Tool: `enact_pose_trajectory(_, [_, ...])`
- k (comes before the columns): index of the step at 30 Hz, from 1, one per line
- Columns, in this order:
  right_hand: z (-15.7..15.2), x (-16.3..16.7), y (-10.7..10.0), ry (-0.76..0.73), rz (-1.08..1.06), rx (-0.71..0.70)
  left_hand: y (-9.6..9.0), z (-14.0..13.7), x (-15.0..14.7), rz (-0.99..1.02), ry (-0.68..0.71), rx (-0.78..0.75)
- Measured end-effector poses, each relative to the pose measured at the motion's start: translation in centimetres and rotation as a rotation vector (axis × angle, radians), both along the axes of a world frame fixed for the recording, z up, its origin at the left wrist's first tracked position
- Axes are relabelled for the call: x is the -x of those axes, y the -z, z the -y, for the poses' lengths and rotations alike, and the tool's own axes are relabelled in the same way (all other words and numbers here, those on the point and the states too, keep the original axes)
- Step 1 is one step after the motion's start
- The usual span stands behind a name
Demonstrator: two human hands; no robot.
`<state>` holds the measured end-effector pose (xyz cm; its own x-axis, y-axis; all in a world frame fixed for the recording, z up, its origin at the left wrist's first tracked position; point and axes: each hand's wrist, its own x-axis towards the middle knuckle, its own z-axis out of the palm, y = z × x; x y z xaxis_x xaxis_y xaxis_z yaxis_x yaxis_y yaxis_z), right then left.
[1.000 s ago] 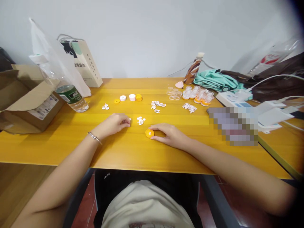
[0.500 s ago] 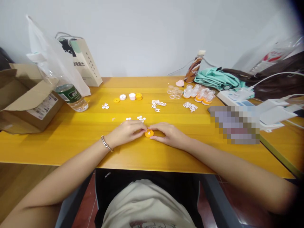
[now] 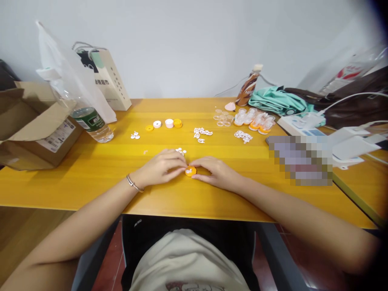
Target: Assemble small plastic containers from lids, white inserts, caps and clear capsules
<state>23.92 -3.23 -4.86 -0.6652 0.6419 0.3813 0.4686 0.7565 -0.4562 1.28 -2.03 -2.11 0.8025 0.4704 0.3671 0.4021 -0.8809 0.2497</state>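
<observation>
Between my two hands lies a small round orange plastic case (image 3: 193, 174) on the table, with small white pieces (image 3: 188, 171) inside it. My right hand (image 3: 216, 171) grips the case's right side between thumb and index finger. From the other side my left hand (image 3: 162, 167) touches the case's left edge, its fingertips drawn together. Anything pinched in those fingertips is too small to make out. Just beyond the left hand sit several small white discs (image 3: 181, 151), partly hidden by its fingers.
Farther back are white spoked parts (image 3: 200, 132), more spoked parts (image 3: 243, 136), clear rings (image 3: 223, 118), and yellow and white round parts (image 3: 169, 123). A water bottle (image 3: 91, 121) leans by a cardboard box (image 3: 39, 137) at left. A power strip (image 3: 306, 125) and blurred-out object (image 3: 300, 161) lie right.
The white pieces inside the orange case show in a slightly different position. My left hand has shifted a little, now covering some of the white discs behind it. My right hand stays put.
</observation>
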Motion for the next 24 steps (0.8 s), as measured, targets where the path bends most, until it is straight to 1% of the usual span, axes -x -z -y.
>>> enact_pose_trajectory(3, [0.1, -0.1, 0.0, 0.019, 0.004, 0.003, -1.1, -1.0, 1.8, 0.08, -0.204, 0.021])
enact_pose_trajectory(5, [0.1, -0.1, 0.0, 0.023, 0.007, 0.001, -1.7, -1.8, 3.5, 0.024, -0.328, 0.064])
enact_pose_trajectory(8, [0.0, -0.2, 0.2, 0.015, 0.001, 0.003, -1.9, -2.8, 5.4, -0.091, -0.437, 0.151])
enact_pose_trajectory(10, [-0.1, -0.3, 0.4, 0.012, -0.01, 0.013, -1.7, -3.1, 5.8, -0.138, -0.454, 0.236])
enact_pose_trajectory(13, [0.0, -0.3, 0.3, 0.028, -0.028, 0.036, -1.0, -3.1, 5.6, -0.158, -0.435, 0.378])
enact_pose_trajectory(15, [0.1, -0.3, 0.1, 0.044, -0.034, 0.048, -0.7, -3.1, 5.3, -0.162, -0.439, 0.412])
enact_pose_trajectory(19, [0.3, -0.5, -0.4, 0.069, -0.052, 0.047, -0.7, -3.1, 5.2, -0.192, -0.454, 0.36])
enact_pose_trajectory(22, [0.3, -0.6, -0.5, 0.11, -0.112, 0.04, -1.3, -2.6, 4.8, -0.216, -0.455, 0.288])
enact_pose_trajectory(24, [0.3, -0.5, -0.4, 0.147, -0.159, 0.036, -1.9, -2.0, 3.8, -0.195, -0.415, 0.236])
